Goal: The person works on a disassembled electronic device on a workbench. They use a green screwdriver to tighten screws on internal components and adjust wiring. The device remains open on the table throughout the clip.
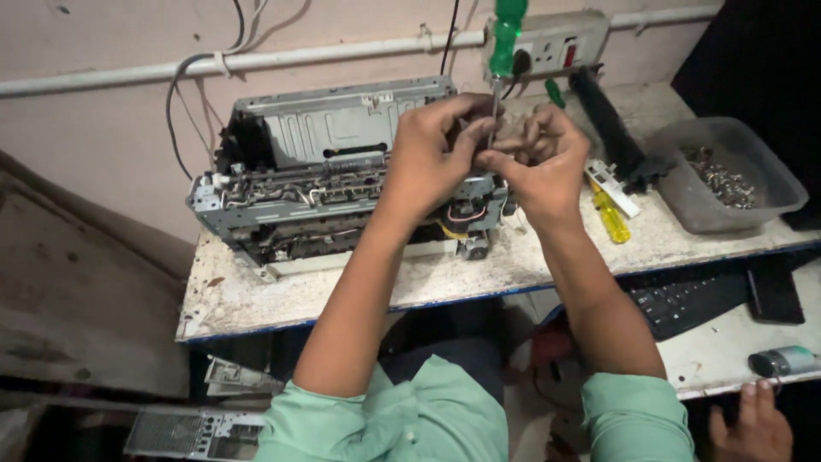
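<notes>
An opened printer [316, 171] with bare metal frame and exposed rollers stands on a worn white table [256, 295]. My left hand [432, 145] and my right hand [539, 158] meet above the printer's right end. Between their fingers rises a screwdriver with a green handle [506, 34], shaft pointing down. My left fingers pinch the shaft near its tip, where a small part may sit; I cannot make it out. My right hand curls around something small beside the shaft.
A yellow-handled screwdriver [611, 216] and a black roller [609, 124] lie right of the printer. A grey tub [727, 171] holds several screws. A wall socket [556, 43], a keyboard [684, 304], a mouse [780, 361] and another person's hand [753, 428] are at right.
</notes>
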